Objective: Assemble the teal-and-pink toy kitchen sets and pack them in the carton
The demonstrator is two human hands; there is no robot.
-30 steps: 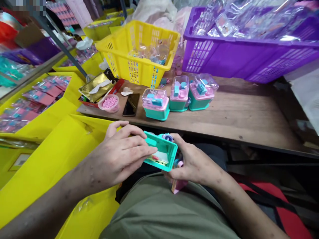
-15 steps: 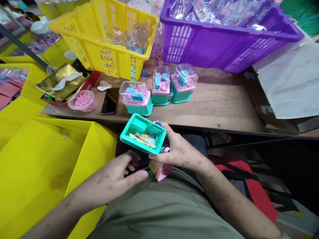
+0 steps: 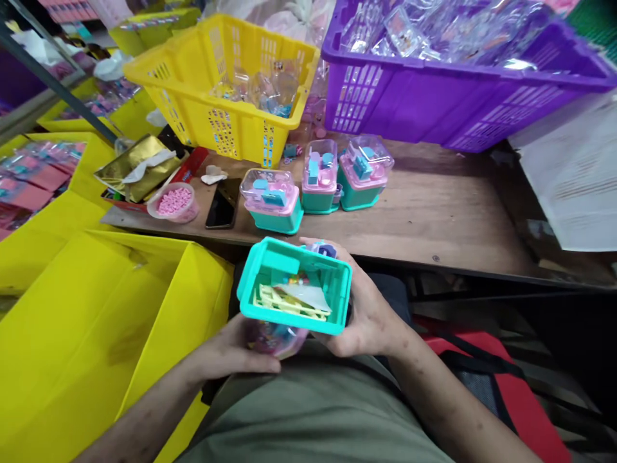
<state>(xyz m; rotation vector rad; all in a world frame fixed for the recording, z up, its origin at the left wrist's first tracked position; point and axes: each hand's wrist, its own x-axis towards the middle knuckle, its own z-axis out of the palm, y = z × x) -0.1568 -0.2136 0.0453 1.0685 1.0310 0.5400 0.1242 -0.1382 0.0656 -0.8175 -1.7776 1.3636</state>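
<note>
Right hand point(image 3: 369, 315) gripped teal box point(image 3: 294, 319); left hand point(image 3: 225, 352) clutched clear-topped piece point(image 3: 283, 341), both nearside of table point(image 3: 443, 218) edge. Brown wood surface extended right.

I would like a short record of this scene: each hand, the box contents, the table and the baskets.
Right hand: holds the open teal box by its side
Left hand: touches a pink, clear-covered piece, partly hidden by the box
Box contents: pale yellow pieces, white sheet, small coloured bits
Table: three clear-lidded boxes, phone, tub of pink bits
Baskets: yellow basket and purple basket, both with clear plastic items
</note>
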